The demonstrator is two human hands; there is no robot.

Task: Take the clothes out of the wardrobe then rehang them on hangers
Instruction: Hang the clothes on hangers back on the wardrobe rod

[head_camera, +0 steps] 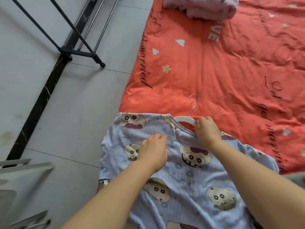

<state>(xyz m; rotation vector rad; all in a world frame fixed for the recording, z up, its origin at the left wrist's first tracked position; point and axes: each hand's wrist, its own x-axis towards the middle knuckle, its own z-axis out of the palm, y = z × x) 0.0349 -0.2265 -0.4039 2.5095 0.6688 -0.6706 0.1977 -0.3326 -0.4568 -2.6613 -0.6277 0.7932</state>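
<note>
A light blue shirt [184, 176] printed with cartoon faces lies flat on the near edge of the bed. A white hanger [185, 120] with a metal hook sits in its neck opening, the left arm of the hanger under the fabric and the hook pointing away from me. My right hand [207, 129] grips the hanger's right side at the collar. My left hand [154, 152] rests flat on the shirt's chest just below the left shoulder, fingers together, pressing the cloth down.
The bed is covered by a coral-red quilt [222, 66] with script and hearts. A folded pink garment [203, 7] lies at its far end. A black metal clothes rack [77, 52] stands on the grey tiled floor to the left. A grey frame [23, 179] sits at lower left.
</note>
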